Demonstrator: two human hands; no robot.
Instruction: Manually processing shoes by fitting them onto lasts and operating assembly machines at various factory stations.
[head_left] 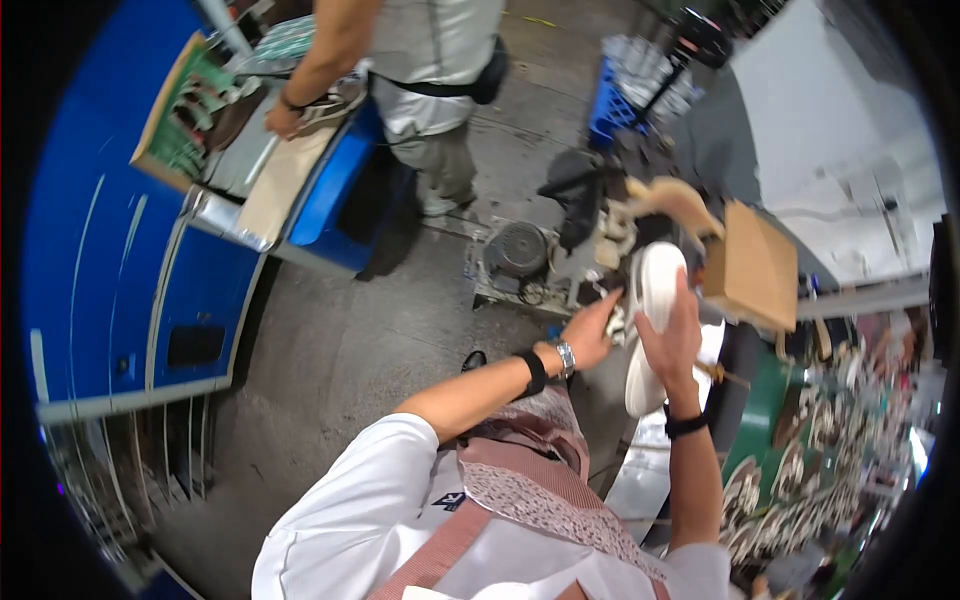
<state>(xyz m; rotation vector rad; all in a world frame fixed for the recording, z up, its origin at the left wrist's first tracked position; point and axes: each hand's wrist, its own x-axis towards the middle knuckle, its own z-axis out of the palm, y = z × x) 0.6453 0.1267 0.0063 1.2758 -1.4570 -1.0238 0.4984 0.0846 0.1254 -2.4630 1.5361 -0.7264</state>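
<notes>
A shoe with a thick white sole (660,275) is tilted up in front of me, right of the middle, its sole turned toward my right hand. My right hand (672,338) is closed on it, with the fingers and thumb spread over the sole. At its left side is my left hand (588,335), wearing a metal watch; its fingers are bent against the light lace-like part of the shoe. The shoe's upper is mostly hidden behind the sole and my hands.
A tan box-like block (752,265) stands just beyond my right hand. Ahead are a motor (517,250) and a blue crate (610,105). A green rack (765,400) of shoes runs along the right. At left, another person works over a blue machine (330,215).
</notes>
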